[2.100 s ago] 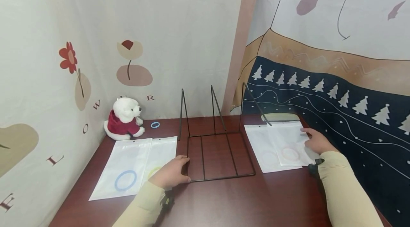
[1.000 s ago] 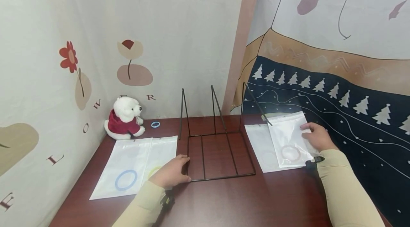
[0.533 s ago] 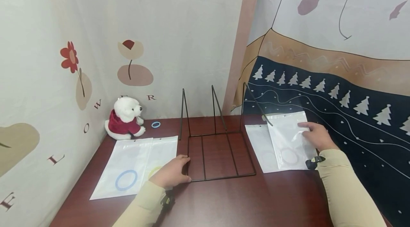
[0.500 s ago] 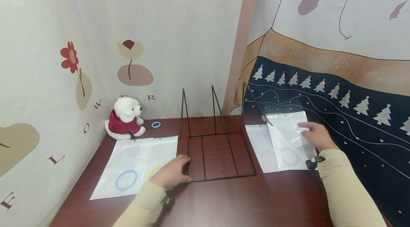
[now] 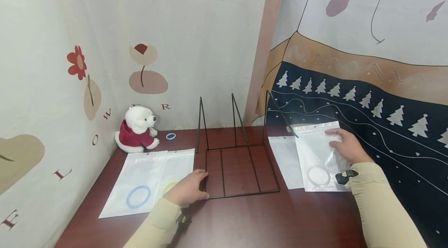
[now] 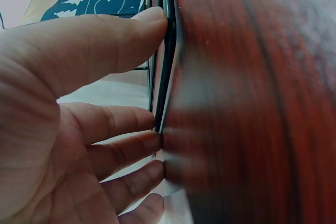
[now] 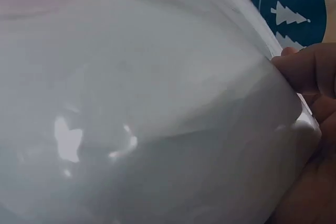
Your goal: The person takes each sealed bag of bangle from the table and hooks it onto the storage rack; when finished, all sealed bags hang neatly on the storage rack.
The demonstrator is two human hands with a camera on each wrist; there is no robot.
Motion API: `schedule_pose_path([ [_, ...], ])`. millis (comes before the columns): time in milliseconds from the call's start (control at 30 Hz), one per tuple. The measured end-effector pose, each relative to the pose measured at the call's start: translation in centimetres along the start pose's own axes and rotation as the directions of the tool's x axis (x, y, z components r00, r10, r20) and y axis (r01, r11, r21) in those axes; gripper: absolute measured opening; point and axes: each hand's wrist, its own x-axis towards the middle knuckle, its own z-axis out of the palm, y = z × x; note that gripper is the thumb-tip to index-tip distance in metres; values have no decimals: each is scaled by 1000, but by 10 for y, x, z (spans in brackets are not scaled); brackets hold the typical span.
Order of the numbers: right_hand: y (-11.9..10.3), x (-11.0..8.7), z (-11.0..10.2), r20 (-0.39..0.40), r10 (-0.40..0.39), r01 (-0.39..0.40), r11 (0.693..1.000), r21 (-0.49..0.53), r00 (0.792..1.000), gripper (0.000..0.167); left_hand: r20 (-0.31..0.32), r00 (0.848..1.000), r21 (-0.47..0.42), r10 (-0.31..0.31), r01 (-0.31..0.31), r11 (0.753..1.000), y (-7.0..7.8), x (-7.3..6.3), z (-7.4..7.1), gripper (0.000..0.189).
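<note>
In the head view, a black wire rack [image 5: 241, 194] with three upright bent arms stands mid-table. My left hand [image 5: 189, 189] rests at its front left corner. In the left wrist view the thumb [image 6: 121, 40] touches the wire and the other fingertips lie along the rack's side. My right hand [image 5: 350, 151] pinches the right edge of a white zip bag [image 5: 316, 149] between thumb and fingers, as the right wrist view also shows. A pale ring shows through this bag, pinkish in the right wrist view. Another white bag [image 5: 284, 162] lies partly under it.
Two overlapping white bags, the left one [image 5: 147, 170] with a blue ring showing and the right one [image 5: 180, 162] with a yellow ring, lie left of the rack. Behind them sit a plush bear [image 5: 138, 135] and a small blue ring [image 5: 170, 139]. Fabric walls close off the back.
My right hand has lifted the upper right bag from lying flat and shifted it slightly right and toward me, uncovering more of the bag below. The left hand and rack have stayed put.
</note>
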Motion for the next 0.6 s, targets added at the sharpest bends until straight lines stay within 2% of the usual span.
schedule_pose_path([
  [167,-6,-2,-2,28,-15,15,1000,-8,1000,57,-1,1000,-3,-3,3,1000,1,-1,0,79],
  [333,-14,-6,-4,13,-58,58,997,-55,998,61,-3,1000,-4,-3,3,1000,1,-1,0,79],
  [433,-19,-10,-4,-8,-61,60,997,-57,998,59,-2,1000,-3,-5,5,1000,1,-1,0,79],
  [600,-23,-14,-3,-62,-45,44,999,-25,997,46,-3,1000,3,-4,4,1000,1,-1,0,79],
])
